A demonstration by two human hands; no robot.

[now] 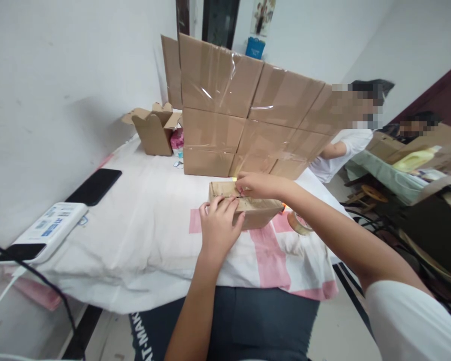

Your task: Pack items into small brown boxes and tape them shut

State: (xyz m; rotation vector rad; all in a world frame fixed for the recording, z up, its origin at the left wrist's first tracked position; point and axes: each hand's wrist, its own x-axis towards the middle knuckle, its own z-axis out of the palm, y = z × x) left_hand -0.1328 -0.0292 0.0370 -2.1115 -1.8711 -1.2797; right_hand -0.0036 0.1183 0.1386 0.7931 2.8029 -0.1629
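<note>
A small brown cardboard box lies on the cloth-covered table in front of me. My left hand grips its near left part, fingers bent over the top edge and thumb against the front side. Over the top seam, my right hand is closed with fingertips pinched together; whatever is between them is too small to make out. A roll of clear tape rests just right of the box, partly behind my right forearm. Something small and orange peeks out at the box's right end.
Taped cartons form a wall behind the box. An open carton stands at the back left. A black phone and a white device with a cable lie left. Other people are beyond the wall at right.
</note>
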